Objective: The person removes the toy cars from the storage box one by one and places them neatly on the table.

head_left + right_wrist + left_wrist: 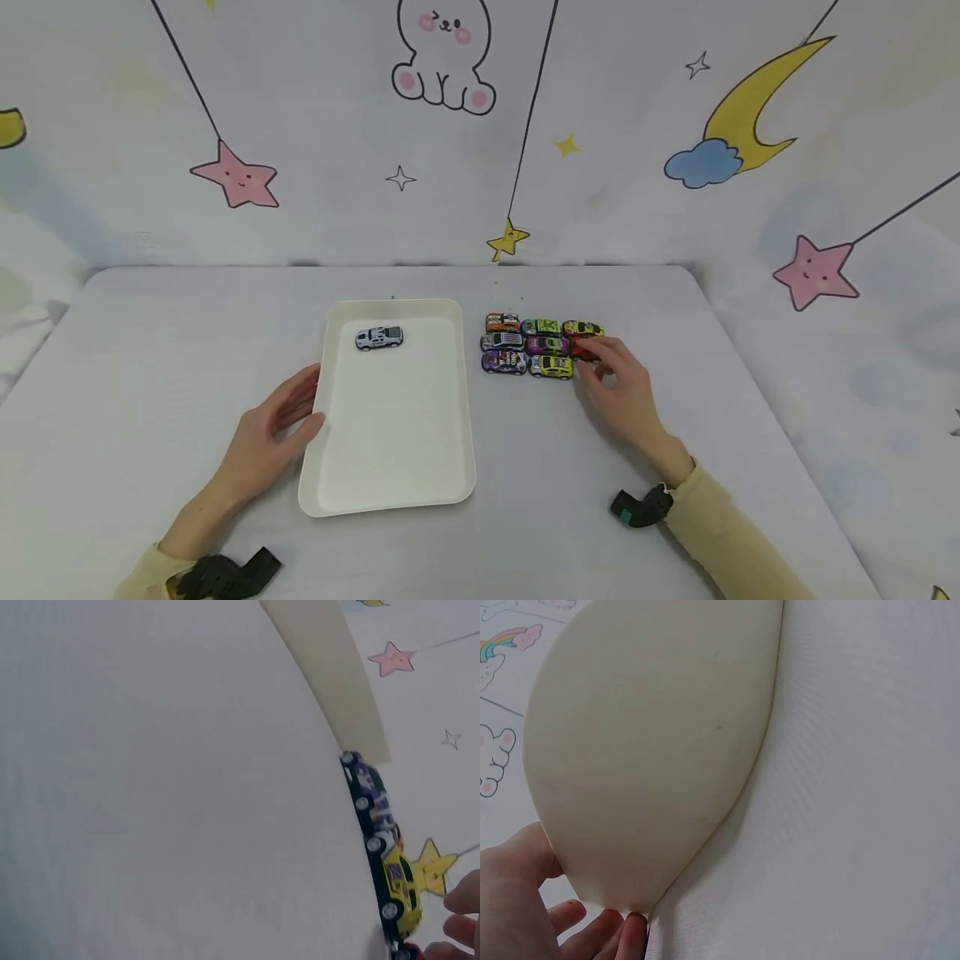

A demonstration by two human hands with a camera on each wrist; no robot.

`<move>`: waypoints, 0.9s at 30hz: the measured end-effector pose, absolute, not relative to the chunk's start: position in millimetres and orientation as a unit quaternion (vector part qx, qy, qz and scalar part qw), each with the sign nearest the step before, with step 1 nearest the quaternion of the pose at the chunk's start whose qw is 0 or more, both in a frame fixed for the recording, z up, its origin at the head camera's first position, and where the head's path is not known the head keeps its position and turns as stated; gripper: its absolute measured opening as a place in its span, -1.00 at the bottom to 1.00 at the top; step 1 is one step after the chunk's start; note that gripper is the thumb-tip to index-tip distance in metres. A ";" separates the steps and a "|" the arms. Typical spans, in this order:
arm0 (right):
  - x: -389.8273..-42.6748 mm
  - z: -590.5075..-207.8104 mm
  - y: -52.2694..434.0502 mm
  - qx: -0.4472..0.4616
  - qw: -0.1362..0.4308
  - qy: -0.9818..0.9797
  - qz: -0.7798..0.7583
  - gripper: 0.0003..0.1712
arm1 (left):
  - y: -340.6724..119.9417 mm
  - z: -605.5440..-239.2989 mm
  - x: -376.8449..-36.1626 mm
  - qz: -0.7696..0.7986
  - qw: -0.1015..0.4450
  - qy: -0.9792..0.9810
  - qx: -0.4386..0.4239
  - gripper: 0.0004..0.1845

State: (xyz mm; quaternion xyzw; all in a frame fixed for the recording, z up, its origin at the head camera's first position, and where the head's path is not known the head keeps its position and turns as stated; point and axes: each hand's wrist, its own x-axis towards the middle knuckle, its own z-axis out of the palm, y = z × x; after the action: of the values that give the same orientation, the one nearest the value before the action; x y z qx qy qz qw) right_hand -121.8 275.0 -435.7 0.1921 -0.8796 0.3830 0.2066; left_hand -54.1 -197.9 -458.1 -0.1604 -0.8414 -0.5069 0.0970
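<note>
A white tray (390, 417) lies left of centre with one silver toy car (379, 337) inside, near its far end. My left hand (262, 437) holds the tray's left side, thumb on the rim; in the left wrist view its fingertips (634, 922) meet the lower edge of the tray's wall (652, 750). To the right of the tray, my right hand (622, 396) pinches a red toy car (583, 349) at the right end of a block of cars. The fingers cover much of that car. In the right wrist view the red car barely shows at the bottom.
Several other toy cars stand close together in rows beside the red one, among them an orange car (502, 322), a green car (542, 327), a purple car (547, 346) and a yellow car (551, 367). A white cloth (555, 500) covers the table; a printed curtain (315, 125) hangs behind.
</note>
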 end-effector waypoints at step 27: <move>-129.7 -398.4 140.7 0.369 0.097 -0.872 0.308 -0.73 | -199.2 -455.9 -54.0 -0.509 0.093 -0.842 -0.154 -0.33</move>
State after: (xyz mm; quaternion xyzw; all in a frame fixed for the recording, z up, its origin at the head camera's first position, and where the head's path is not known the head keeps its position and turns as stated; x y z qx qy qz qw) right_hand -129.7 140.7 -398.4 0.3686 -0.8718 0.3078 0.0966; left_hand -54.0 -199.2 -455.9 -0.1538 -0.8416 -0.5092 0.0934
